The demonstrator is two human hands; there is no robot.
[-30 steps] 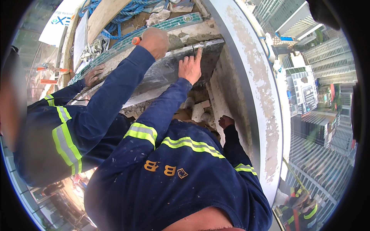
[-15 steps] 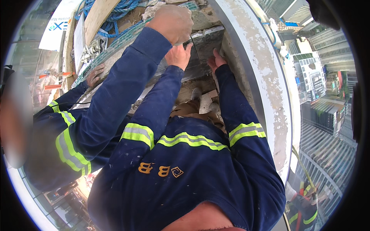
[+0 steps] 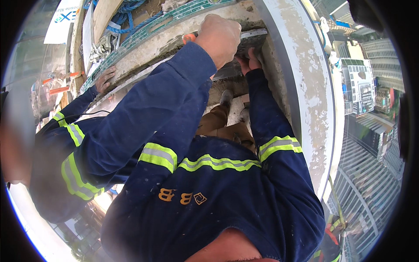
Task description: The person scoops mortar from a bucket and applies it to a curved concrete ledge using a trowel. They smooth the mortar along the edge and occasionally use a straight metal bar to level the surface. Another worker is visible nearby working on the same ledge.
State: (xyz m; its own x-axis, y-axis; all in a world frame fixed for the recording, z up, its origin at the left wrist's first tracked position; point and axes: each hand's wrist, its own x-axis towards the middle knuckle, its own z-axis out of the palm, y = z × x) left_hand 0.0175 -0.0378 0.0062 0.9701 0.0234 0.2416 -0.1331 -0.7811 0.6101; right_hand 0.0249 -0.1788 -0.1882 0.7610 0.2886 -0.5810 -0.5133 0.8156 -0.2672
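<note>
My right hand (image 3: 249, 62) rests against the right end of a dark grey slab (image 3: 254, 40), fingers apart and stretched along it. The slab sits in a narrow recess beside a concrete ledge (image 3: 168, 41). My left arm (image 3: 174, 131) reaches toward the same slab, but its hand is almost wholly hidden behind a co-worker's forearm (image 3: 148, 105). Right above it is the co-worker's closed right hand (image 3: 220, 39), next to an orange handle-like piece (image 3: 189, 38); whether the hand grips it I cannot tell. A green spirit level (image 3: 174, 16) lies along the ledge, near the co-worker's left hand (image 3: 105, 79).
A pale, flaking metal sill (image 3: 307, 96) curves down the right side, with a deep drop to buildings (image 3: 362, 87) beyond. Blue rope (image 3: 126, 19) and a wooden plank (image 3: 104, 17) lie at the upper left. My shoe (image 3: 226, 98) stands below the slab.
The co-worker's right fist has moved right and down, covering my left hand, which showed against the slab before. An orange piece has come into sight. My right hand now lies closer against the slab.
</note>
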